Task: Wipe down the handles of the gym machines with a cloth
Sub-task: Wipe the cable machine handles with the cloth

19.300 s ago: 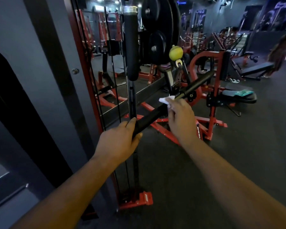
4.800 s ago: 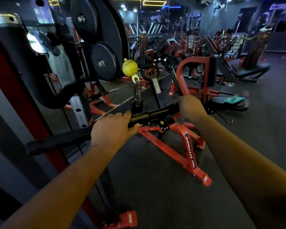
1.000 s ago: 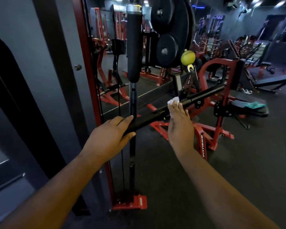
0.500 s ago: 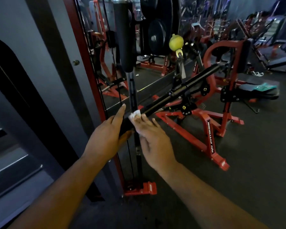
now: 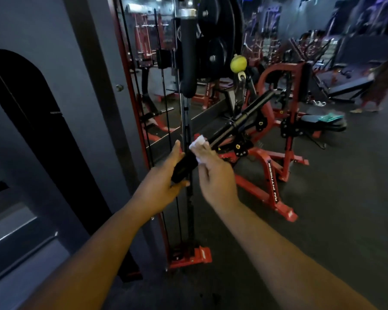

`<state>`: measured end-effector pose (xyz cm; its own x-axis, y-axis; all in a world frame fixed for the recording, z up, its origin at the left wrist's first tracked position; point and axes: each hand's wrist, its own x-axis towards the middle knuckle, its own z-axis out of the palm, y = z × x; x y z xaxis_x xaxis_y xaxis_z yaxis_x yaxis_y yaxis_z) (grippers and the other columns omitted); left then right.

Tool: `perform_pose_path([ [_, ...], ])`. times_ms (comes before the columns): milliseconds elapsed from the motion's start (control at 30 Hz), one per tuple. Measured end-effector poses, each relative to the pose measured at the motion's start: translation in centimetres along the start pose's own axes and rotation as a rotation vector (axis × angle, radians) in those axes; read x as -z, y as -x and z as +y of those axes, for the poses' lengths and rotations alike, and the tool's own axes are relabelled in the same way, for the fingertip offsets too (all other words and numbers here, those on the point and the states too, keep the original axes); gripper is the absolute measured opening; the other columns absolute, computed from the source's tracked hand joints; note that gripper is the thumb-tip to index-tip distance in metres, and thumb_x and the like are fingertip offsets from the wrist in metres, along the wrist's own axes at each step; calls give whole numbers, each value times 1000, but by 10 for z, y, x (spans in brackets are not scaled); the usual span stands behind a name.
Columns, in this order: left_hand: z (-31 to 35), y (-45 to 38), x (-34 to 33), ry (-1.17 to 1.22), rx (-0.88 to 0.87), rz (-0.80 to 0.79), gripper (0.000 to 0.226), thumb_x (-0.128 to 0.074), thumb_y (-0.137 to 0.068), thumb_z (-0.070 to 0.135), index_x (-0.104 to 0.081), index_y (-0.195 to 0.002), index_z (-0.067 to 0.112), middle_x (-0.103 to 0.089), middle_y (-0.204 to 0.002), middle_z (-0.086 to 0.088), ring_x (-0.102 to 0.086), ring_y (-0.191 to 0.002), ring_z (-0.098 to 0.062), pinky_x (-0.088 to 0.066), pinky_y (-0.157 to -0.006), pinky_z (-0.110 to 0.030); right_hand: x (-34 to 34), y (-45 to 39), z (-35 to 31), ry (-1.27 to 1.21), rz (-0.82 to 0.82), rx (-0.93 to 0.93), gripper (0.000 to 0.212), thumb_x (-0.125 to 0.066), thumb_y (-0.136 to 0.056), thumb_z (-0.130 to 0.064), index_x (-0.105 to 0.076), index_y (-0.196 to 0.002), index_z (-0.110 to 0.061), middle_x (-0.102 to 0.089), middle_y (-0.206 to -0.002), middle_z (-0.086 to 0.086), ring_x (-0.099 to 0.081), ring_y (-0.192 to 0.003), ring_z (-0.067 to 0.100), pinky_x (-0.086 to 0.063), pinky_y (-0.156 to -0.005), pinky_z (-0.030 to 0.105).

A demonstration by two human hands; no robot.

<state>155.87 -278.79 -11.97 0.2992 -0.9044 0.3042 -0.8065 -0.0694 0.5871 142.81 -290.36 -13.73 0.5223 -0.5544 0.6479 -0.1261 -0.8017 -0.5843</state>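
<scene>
Left hand cups near end of black bar handle; right hand pinches white cloth against the grip, just beyond left hand

The black bar slants up and away with open floor on its right. Close on its left stand the upright pole, thin cables and red frame post. Beyond it, red machine legs crowd the floor.

Dim gym, dark rubber floor, grey wall, red machine frames w/ mirror
</scene>
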Motion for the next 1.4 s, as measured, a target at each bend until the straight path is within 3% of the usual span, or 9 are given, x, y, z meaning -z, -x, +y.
perform_pose_path([
  [133, -19, 10, 10, 62, 20, -3, 120, -78, -90, 20, 21, -157, 41, -54, -152, 1, -64, -120, -14, -51, -104, -32, -14, 36, -37, -205, -81, 7, 44, -54, -99, 4, -59, -141, -8, -57, -147, 2, -46, -142, 7, -38, -119, 33],
  [267, -30, 19, 19, 130, 24, -28, 120, -77, -90, 12, 17, -159, 37, -37, -161, 9, -50, -136, -10, -44, -111, -29, 4, 50, -51, -332, -228, 29, 37, -54, -101, 0, -64, -136, -8, -63, -140, -2, -53, -136, 9, -42, -115, 32],
  [367, -32, 23, 25, 51, -50, 38, 91, -70, -96, 13, -12, -164, 29, -43, -155, 11, -49, -130, -5, -44, -109, -27, 17, 28, -35, -442, 76, -183, 35, -51, -101, 4, -63, -132, -5, -69, -126, -12, -62, -122, 0, -51, -103, 24],
  [467, -26, 24, 28, -39, -111, 87, 65, -63, -101, 26, -34, -159, 28, -43, -157, 7, -50, -133, -10, -48, -110, -35, 23, -10, -3, -445, 439, -474, 35, -51, -103, -2, -64, -135, -10, -68, -132, -3, -60, -126, 10, -48, -111, 34],
  [700, -6, 21, 16, -145, -101, 80, 59, -52, -105, 35, -34, -160, 24, -42, -158, 2, -51, -132, -14, -48, -107, -31, -28, -32, -23, -951, 588, -747, 32, -51, -105, -6, -68, -131, -15, -69, -112, 8, -61, -84, 15, -54, -78, 23],
  [967, -8, 14, 15, -240, -73, 57, 61, -49, -105, 40, -30, -161, 26, -37, -162, 2, -47, -140, -17, -46, -112, -36, -26, 43, -54, -1024, 220, -717, 32, -52, -102, 0, -77, -112, -17, -71, -94, 15, -66, -77, 16, -54, -71, 24],
  [1167, 7, 21, 7, -267, -64, 28, 59, -44, -108, 38, -24, -162, 25, -30, -166, 2, -42, -142, -17, -44, -114, -38, 15, -23, -4, -1143, 624, -985, 26, -55, -100, -5, -74, -114, -18, -76, -106, 3, -73, -97, 13, -54, -101, 34],
  [1300, 17, 19, 4, -349, -76, 21, 59, -39, -110, 34, -19, -164, 22, -19, -170, 1, -33, -148, -19, -36, -120, -37, 9, -55, 0, -1131, 631, -976, 24, -54, -102, -8, -74, -111, -17, -65, -87, 3, -60, -78, 16, -48, -101, 42],
  [1400, 20, 15, 2, -383, -89, 10, 58, -38, -110, 32, -17, -164, 22, -16, -171, 2, -29, -150, -19, -32, -121, -34, 1, -32, -21, -1084, 470, -1036, 19, -54, -104, -16, -73, -109, -17, -76, -99, 7, -68, -91, 19, -53, -91, 37],
])
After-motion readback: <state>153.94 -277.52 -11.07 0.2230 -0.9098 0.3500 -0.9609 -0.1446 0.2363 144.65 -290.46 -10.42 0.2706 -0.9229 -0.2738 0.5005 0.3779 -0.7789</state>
